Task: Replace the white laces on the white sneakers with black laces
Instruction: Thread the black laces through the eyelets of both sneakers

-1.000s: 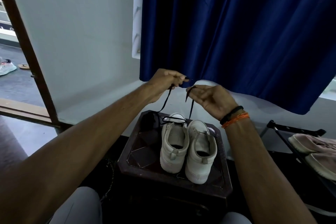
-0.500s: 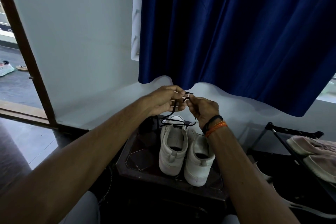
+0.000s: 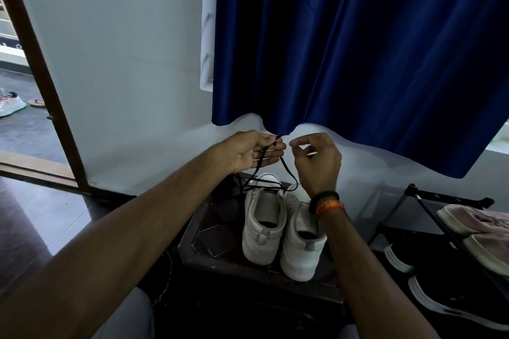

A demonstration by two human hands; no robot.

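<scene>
Two white sneakers stand heels toward me on a dark wooden stool (image 3: 209, 237), the left sneaker (image 3: 263, 228) beside the right sneaker (image 3: 300, 245). A black lace (image 3: 289, 173) rises from the front of the left sneaker in a loose loop. My left hand (image 3: 253, 150) is above the shoes, closed on the lace, with two strands crossing its palm. My right hand (image 3: 316, 162) is just to the right of it, thumb and forefinger pinched together with no lace visible between them. The sneakers' eyelets are mostly hidden.
A blue curtain (image 3: 358, 49) hangs behind the hands. A black shoe rack (image 3: 413, 192) at right holds pink shoes (image 3: 473, 220), with dark shoes (image 3: 440, 308) below. A wooden door frame (image 3: 35, 63) stands at left, with footwear (image 3: 11, 104) outside.
The hands first came down and met over the sneakers. Now they are slightly apart, and the lace strands lie in my left hand.
</scene>
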